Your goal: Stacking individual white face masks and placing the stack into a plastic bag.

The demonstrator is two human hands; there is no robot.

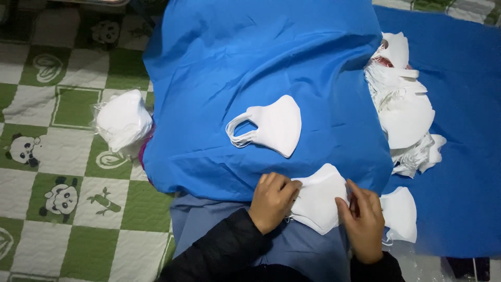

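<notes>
Both hands hold a small stack of folded white face masks (321, 201) at the near edge of a blue cloth (271, 57). My left hand (271, 201) grips the stack's left end, where the ear loops are. On the right end, my right hand (364, 222) pinches the stack. A second small stack of white masks (274, 125) lies flat on the blue cloth just beyond, ear loops pointing left. One more white mask (401, 214) lies right of my right hand.
A loose heap of white masks (404, 109) lies at the right on the blue cloth. A clear plastic bag of masks (124, 121) rests on the green-and-white panda-patterned quilt (57, 156) at the left. A grey-blue cloth (209, 216) covers my lap.
</notes>
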